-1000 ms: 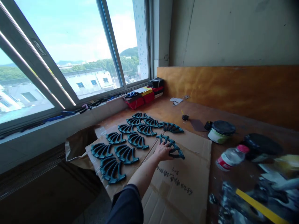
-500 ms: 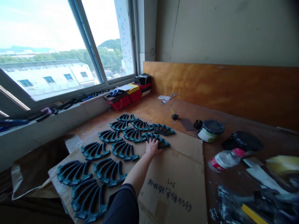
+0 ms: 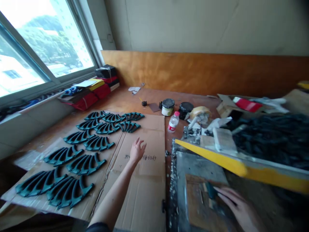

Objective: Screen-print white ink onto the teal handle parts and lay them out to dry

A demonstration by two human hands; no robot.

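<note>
Head view: left fingers parted, empty, near fans; right fingers at green piece (hold unclear).

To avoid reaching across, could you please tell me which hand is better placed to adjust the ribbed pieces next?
Probably the left hand: it looks open and empty above the cardboard, close to the ribbed pieces. The right hand, blurred, is farther away, by the wooden board.

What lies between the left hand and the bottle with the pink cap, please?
In the head view, a stretch of brown cardboard lies between the left hand and the bottle, then a narrow strip of tabletop beyond the cardboard's edge.
</note>
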